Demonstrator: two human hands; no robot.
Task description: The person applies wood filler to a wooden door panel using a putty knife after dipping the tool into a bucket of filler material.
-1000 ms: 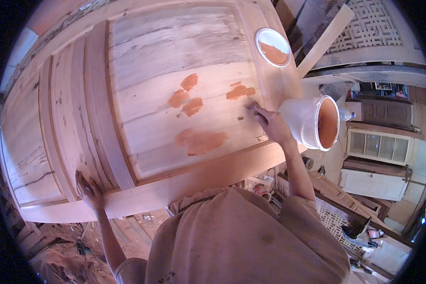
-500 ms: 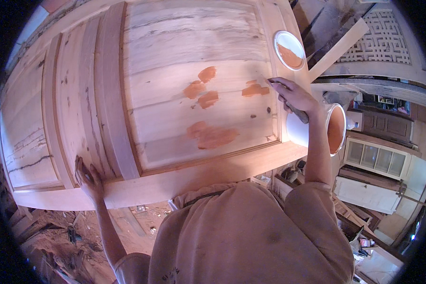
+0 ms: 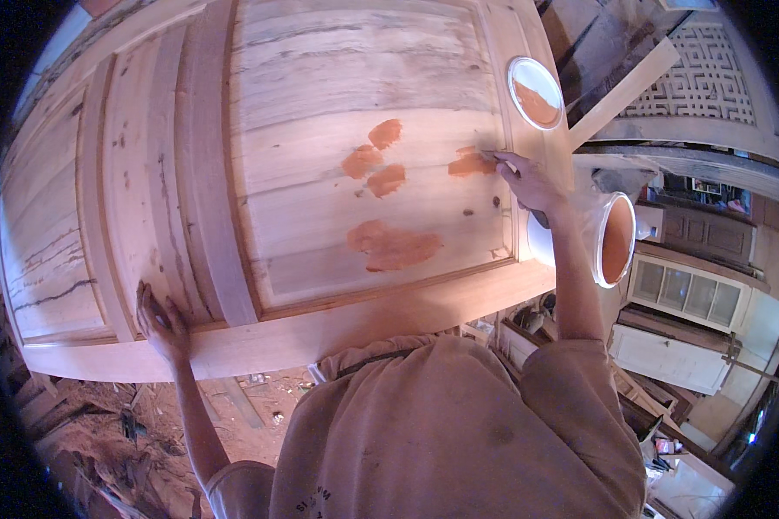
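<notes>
A pale wooden door [image 3: 320,86] with recessed panels lies flat before me. Several orange filler patches [image 3: 394,246] mark its right-hand panel. My right hand [image 3: 532,186] is closed round a putty knife [image 3: 540,220], its handle partly hidden under the palm. The blade reaches the small rightmost orange patch [image 3: 471,164]; whether it presses on the wood I cannot tell. At the door's near edge on the left, my left hand [image 3: 163,327] rests on the frame with fingers stretched out and nothing held.
A round white lid [image 3: 537,93] smeared with orange filler sits on the door's right rail. Beside the right forearm, a white bucket [image 3: 617,240] lies tipped, orange inside. A loose board [image 3: 627,91] juts out beyond the lid. Debris covers the floor [image 3: 260,411].
My right hand and the putty knife have shifted slightly nearer to me, with the blade lower over the rightmost patch. My left hand stays in place. The view has shifted slightly.
</notes>
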